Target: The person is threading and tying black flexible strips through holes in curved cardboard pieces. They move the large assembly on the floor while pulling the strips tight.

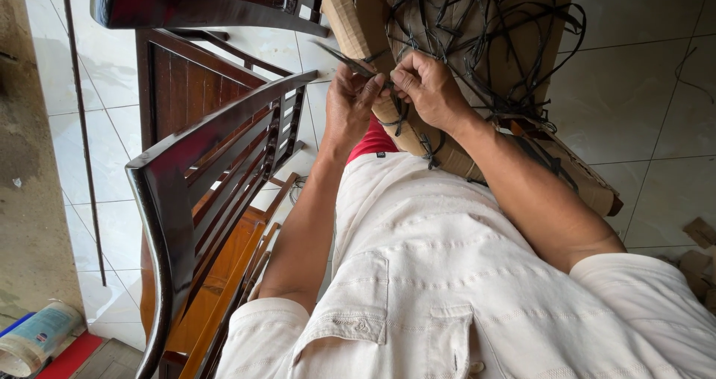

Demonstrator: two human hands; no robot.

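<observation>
View count: I have one view only, the head camera, so nothing is shared with a second view.
Position: I look from the wearer's head, above the cream shirt.
Facing: steeply down and forward, past the chest to both hands.
Nearness: close; the shirt fills the lower frame, and the left hand and right hand sit just beyond the shirt.
Beyond the shirt: a cardboard-wrapped bundle with black strapping, against the tiled floor.
Left of the shirt: dark wooden chairs, very near.
</observation>
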